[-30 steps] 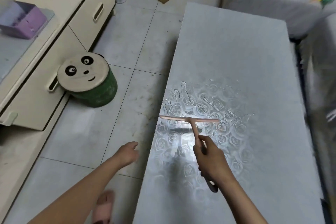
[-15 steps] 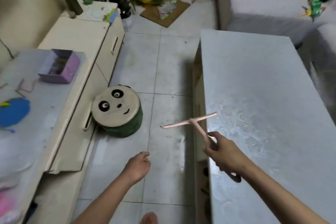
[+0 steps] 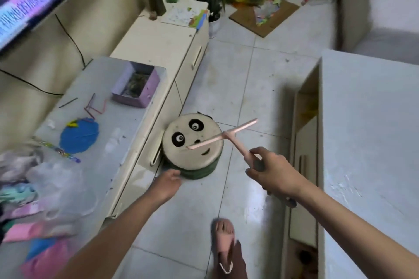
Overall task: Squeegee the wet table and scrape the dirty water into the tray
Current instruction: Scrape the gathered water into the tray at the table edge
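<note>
1. The pink squeegee is gripped by its handle in the right hand, with the fingers curled round it.
2. It is held in the air over the tiled floor, left of the table, its tilted blade seen across the panda stool.
3. The left hand is held loosely curled and empty, near the stool's base.
4. Water streaks are seen on the table's near part.

One head-worn view (wide-angle) looks steeply down at the floor between table and cabinet.
</note>
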